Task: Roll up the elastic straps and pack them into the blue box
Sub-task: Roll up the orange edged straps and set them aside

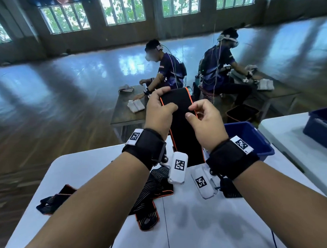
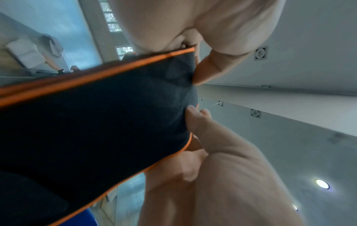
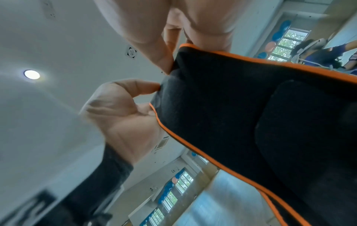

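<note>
Both hands, left (image 1: 159,113) and right (image 1: 205,120), pinch the strap (image 1: 183,127) hanging lengthwise toward the desk (image 1: 199,224), blue box (image 1: 252,137) beside it.

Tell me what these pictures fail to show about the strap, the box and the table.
- Inside of the blue plastic box: head view, hidden by the right hand and wrist.
- Lower end of the held black, orange-edged elastic strap: head view, behind the wrist cameras.
- Loose striped straps on the white table: their count, hidden by the left forearm.
- Left hand: blurred in wrist views.
</note>
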### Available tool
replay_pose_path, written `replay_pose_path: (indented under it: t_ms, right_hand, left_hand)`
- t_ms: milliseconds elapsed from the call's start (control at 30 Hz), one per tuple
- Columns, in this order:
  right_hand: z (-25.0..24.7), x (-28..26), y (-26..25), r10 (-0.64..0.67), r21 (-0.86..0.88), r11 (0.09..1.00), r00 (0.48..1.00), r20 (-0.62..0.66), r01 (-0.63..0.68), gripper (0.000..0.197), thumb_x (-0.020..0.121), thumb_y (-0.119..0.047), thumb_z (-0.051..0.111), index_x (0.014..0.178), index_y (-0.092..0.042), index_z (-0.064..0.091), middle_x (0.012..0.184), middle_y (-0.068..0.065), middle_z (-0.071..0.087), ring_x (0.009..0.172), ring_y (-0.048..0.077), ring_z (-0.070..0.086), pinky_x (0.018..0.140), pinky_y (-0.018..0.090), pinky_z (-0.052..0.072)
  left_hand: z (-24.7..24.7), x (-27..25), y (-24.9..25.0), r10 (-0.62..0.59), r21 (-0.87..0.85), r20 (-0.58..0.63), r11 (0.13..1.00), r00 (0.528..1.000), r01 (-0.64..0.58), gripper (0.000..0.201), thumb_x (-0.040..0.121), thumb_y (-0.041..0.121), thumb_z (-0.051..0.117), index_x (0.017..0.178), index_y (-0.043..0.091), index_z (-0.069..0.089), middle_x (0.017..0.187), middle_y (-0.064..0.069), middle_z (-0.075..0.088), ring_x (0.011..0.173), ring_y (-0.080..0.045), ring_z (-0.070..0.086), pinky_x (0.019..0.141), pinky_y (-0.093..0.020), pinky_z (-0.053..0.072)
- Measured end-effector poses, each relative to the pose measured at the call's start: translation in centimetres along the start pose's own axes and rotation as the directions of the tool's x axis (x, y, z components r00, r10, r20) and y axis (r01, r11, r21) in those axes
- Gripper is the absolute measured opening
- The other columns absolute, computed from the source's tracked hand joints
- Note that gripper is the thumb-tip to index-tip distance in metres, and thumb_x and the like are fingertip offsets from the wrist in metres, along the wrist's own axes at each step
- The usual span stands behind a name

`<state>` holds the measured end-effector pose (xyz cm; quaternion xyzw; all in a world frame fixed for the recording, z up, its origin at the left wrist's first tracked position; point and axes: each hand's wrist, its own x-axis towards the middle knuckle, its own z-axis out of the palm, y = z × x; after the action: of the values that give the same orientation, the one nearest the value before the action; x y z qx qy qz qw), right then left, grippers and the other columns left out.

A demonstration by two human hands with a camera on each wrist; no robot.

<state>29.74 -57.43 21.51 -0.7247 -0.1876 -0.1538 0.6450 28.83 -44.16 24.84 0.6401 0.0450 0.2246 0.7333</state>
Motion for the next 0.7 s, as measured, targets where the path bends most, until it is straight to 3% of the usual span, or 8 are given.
replay_pose_path:
  t_ms: [100,167,267,400,500,567,633,700]
  right_hand:
    - [-0.6,-0.9,1.5,0.089,-0.027,0.996,0.987,0.134,-0.086,0.024,0.082,-0.014,0.070,0.090,-0.032,0.058,0.098,-0.001,0.066,0.094,0.017,0.063,0.089,0.038,0.053]
    - [-1.3,-2.1,2.9,0.138,-0.069,0.990,0.962,0.235,-0.125,0.028,0.077,-0.015,0.073,0.091,-0.034,0.059,0.102,-0.001,0.066,0.100,0.020,0.063,0.092,0.042,0.052]
    - [-2.5,-5.5,5.9,0.306,-0.134,0.952,0.894,0.327,-0.276,0.040,0.073,-0.004,0.079,0.092,-0.035,0.062,0.100,-0.001,0.068,0.095,0.018,0.065,0.086,0.039,0.054]
    - [-3.4,-11.3,10.7,0.542,-0.139,0.837,0.766,0.346,-0.529,0.037,0.076,0.002,0.076,0.091,-0.029,0.064,0.095,0.020,0.073,0.086,0.037,0.070,0.085,0.054,0.057]
    - [-3.9,-14.5,13.0,0.637,-0.138,0.762,0.694,0.334,-0.633,0.033,0.080,0.008,0.073,0.093,-0.020,0.063,0.092,0.029,0.070,0.078,0.028,0.066,0.085,0.055,0.054]
    - [-4.1,-16.4,14.1,0.672,-0.152,0.731,0.665,0.326,-0.665,0.031,0.077,0.001,0.075,0.091,-0.025,0.065,0.090,0.028,0.069,0.077,0.023,0.064,0.085,0.053,0.054]
    - [-4.2,-18.0,14.7,0.710,-0.205,0.698,0.629,0.316,-0.686,0.030,0.075,-0.005,0.075,0.086,-0.031,0.065,0.091,0.018,0.071,0.078,0.021,0.065,0.085,0.049,0.055]
    - [-4.3,-19.5,15.4,0.758,-0.313,0.651,0.605,0.243,-0.691,0.029,0.076,-0.010,0.074,0.086,-0.034,0.062,0.095,0.007,0.071,0.084,0.018,0.067,0.085,0.043,0.057]
  left_hand:
    - [0.7,0.5,-1.2,-0.078,-0.051,-0.003,0.996,0.997,0.078,0.055,0.059,0.001,0.058,0.109,0.023,0.062,0.115,-0.022,0.065,0.098,-0.036,0.065,0.092,-0.058,0.055]
    - [1.0,1.0,-2.3,-0.139,-0.085,-0.013,0.987,0.990,0.137,0.055,0.058,0.000,0.058,0.108,0.023,0.062,0.115,-0.023,0.065,0.096,-0.031,0.063,0.091,-0.058,0.054]
    - [0.6,2.0,-4.9,-0.220,-0.084,-0.029,0.973,0.975,0.217,0.056,0.058,-0.002,0.058,0.108,0.023,0.064,0.118,-0.025,0.065,0.095,-0.031,0.063,0.089,-0.055,0.056]
    - [-0.1,2.7,-10.0,-0.319,-0.002,-0.031,0.948,0.947,0.319,0.051,0.073,-0.015,0.056,0.110,0.018,0.066,0.111,-0.023,0.068,0.089,-0.028,0.065,0.088,-0.051,0.058]
    - [-0.7,3.1,-14.5,-0.399,0.144,-0.047,0.905,0.916,0.401,0.049,0.070,-0.011,0.060,0.107,0.020,0.068,0.095,-0.012,0.069,0.082,-0.025,0.065,0.078,-0.043,0.060]
    - [-1.6,3.1,-18.3,-0.449,0.280,-0.037,0.853,0.893,0.441,0.048,0.067,-0.005,0.064,0.104,0.025,0.070,0.099,-0.013,0.071,0.083,-0.026,0.066,0.071,-0.035,0.056]
    - [-2.3,3.0,-21.7,-0.508,0.404,-0.026,0.783,0.861,0.474,0.044,0.063,0.000,0.068,0.097,0.028,0.071,0.102,-0.011,0.073,0.088,-0.030,0.070,0.077,-0.041,0.060]
    - [-2.3,2.1,-23.6,-0.605,0.427,0.007,0.722,0.796,0.544,0.040,0.073,-0.008,0.065,0.101,0.020,0.071,0.098,-0.013,0.070,0.082,-0.029,0.068,0.076,-0.045,0.060]
